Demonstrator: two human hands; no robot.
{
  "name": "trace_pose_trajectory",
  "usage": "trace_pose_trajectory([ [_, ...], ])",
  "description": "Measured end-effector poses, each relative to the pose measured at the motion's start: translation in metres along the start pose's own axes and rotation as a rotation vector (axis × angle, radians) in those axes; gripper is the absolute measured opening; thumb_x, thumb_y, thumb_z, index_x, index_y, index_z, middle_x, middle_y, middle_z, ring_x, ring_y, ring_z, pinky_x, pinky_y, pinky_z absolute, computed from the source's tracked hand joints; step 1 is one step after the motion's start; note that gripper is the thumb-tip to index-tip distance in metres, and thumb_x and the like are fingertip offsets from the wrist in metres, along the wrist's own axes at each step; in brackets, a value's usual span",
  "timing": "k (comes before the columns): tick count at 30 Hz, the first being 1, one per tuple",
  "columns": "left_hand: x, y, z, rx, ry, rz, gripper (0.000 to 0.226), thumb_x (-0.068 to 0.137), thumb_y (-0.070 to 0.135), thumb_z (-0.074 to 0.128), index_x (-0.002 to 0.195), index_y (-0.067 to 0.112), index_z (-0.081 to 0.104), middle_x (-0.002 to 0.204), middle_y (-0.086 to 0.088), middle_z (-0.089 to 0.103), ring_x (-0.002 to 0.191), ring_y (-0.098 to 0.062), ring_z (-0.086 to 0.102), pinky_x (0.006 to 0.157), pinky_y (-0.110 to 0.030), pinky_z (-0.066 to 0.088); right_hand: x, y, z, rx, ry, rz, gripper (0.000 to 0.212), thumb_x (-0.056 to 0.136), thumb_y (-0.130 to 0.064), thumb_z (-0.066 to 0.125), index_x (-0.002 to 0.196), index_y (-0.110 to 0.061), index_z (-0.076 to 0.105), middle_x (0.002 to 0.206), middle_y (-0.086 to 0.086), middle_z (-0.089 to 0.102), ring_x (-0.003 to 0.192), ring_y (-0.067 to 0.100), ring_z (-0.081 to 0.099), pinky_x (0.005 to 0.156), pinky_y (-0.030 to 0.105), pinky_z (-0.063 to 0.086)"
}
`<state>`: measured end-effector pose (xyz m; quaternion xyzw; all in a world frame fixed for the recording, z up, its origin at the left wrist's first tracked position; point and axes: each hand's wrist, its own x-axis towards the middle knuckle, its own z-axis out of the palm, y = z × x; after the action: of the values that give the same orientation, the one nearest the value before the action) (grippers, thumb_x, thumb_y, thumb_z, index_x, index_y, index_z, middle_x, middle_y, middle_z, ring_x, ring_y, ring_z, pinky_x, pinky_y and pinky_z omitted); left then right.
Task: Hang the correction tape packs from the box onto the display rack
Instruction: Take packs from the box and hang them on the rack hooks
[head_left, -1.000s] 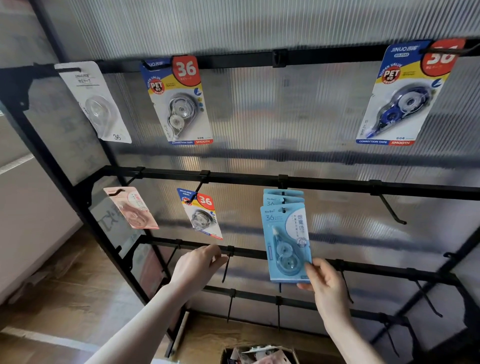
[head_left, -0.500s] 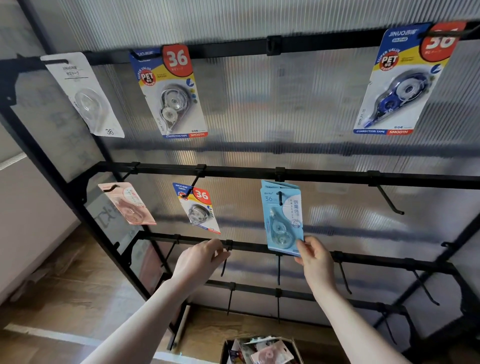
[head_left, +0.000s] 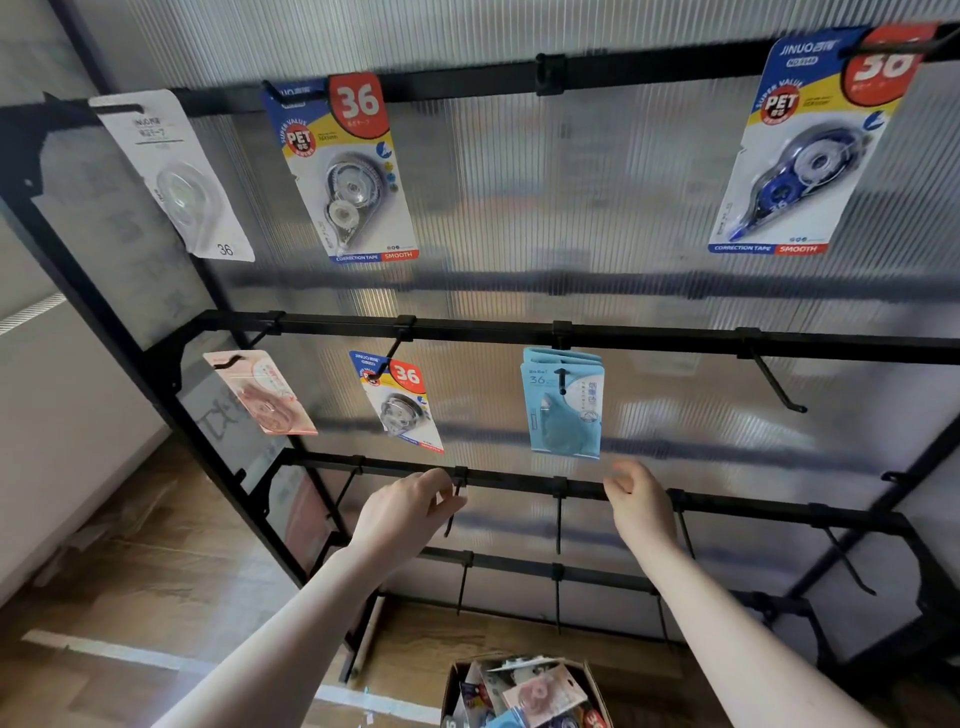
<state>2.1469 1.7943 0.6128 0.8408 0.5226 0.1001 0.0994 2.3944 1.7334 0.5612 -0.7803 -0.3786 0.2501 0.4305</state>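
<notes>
Light-blue correction tape packs (head_left: 563, 410) hung on middle-bar hook of display rack (head_left: 623, 343). Right hand (head_left: 641, 506) just below packs, fingers loosely curled, holding nothing. Left hand (head_left: 408, 512) at lower bar, fingers loosely curled, empty. Box (head_left: 524, 693) of packs on floor.

Black rack (head_left: 519, 332); I see light-blue pack (head_left: 563, 410) centre, pink pack (head_left: 260, 395) left, blue-yellow-red packs (head_left: 345, 166) far up, ribbed translucent backing (head_left: 571, 197).

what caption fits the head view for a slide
Both hands, left and right, empty below light blue packs hung on the display rack.
</notes>
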Motion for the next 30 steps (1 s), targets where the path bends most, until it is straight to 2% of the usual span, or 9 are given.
trace_pose_trajectory([
  [2, -0.002, 0.001, 0.0, -0.007, -0.003, 0.01, 0.026, 0.092, 0.046, 0.048, 0.098, 0.021, 0.056, 0.082, 0.011, 0.05, 0.071, -0.011, 0.047, 0.054, -0.024, 0.031, -0.005, 0.008, -0.001, -0.048, -0.042, -0.003, 0.03, 0.096, -0.018, 0.048, 0.125, -0.008, 0.053, 0.12, 0.011, 0.06, 0.101, 0.023, 0.056, 0.074, 0.025, 0.039],
  [7, -0.008, 0.0, 0.013, -0.074, -0.009, 0.017, 0.024, 0.09, 0.041, 0.053, 0.1, 0.02, 0.057, 0.088, 0.008, 0.053, 0.084, -0.015, 0.058, 0.064, -0.027, 0.041, -0.017, 0.028, -0.002, -0.145, -0.115, -0.009, 0.031, 0.096, -0.021, 0.048, 0.123, -0.008, 0.055, 0.123, 0.009, 0.06, 0.111, 0.025, 0.055, 0.077, 0.022, 0.037],
  [13, -0.019, 0.0, 0.047, -0.1, -0.021, 0.011, 0.026, 0.089, 0.041, 0.055, 0.104, 0.02, 0.059, 0.104, 0.001, 0.059, 0.094, -0.019, 0.057, 0.075, -0.032, 0.048, -0.027, 0.056, 0.008, -0.286, -0.181, 0.007, 0.027, 0.096, -0.024, 0.049, 0.119, -0.013, 0.057, 0.119, 0.008, 0.062, 0.105, 0.026, 0.058, 0.074, 0.026, 0.043],
  [15, -0.025, -0.002, 0.064, -0.106, -0.028, 0.004, 0.028, 0.089, 0.041, 0.056, 0.106, 0.02, 0.06, 0.107, 0.0, 0.059, 0.096, -0.019, 0.058, 0.076, -0.033, 0.049, -0.031, 0.069, 0.015, -0.333, -0.207, 0.026, 0.028, 0.096, -0.024, 0.048, 0.12, -0.014, 0.056, 0.12, 0.008, 0.061, 0.106, 0.027, 0.057, 0.073, 0.026, 0.041],
  [19, -0.037, -0.007, 0.103, -0.116, -0.095, -0.033, 0.031, 0.09, 0.042, 0.055, 0.109, 0.018, 0.06, 0.109, -0.002, 0.057, 0.098, -0.022, 0.057, 0.076, -0.032, 0.046, -0.04, 0.104, 0.031, -0.4, -0.239, 0.069, 0.028, 0.096, -0.026, 0.048, 0.12, -0.016, 0.056, 0.122, 0.008, 0.061, 0.108, 0.029, 0.056, 0.081, 0.031, 0.044],
  [23, -0.046, -0.02, 0.155, -0.129, -0.153, -0.077, 0.033, 0.089, 0.04, 0.054, 0.112, 0.017, 0.06, 0.115, -0.004, 0.057, 0.103, -0.022, 0.056, 0.079, -0.031, 0.045, -0.053, 0.145, 0.052, -0.471, -0.284, 0.131, 0.028, 0.097, -0.027, 0.046, 0.122, -0.017, 0.056, 0.124, 0.008, 0.059, 0.108, 0.029, 0.056, 0.076, 0.028, 0.039],
  [30, -0.078, -0.068, 0.275, -0.129, -0.303, -0.184, 0.036, 0.09, 0.038, 0.055, 0.117, 0.014, 0.057, 0.117, -0.009, 0.055, 0.11, -0.027, 0.051, 0.088, -0.038, 0.043, -0.067, 0.25, 0.112, -0.593, -0.34, 0.177, 0.026, 0.095, -0.024, 0.049, 0.118, -0.016, 0.059, 0.117, 0.01, 0.062, 0.105, 0.03, 0.057, 0.082, 0.032, 0.046],
])
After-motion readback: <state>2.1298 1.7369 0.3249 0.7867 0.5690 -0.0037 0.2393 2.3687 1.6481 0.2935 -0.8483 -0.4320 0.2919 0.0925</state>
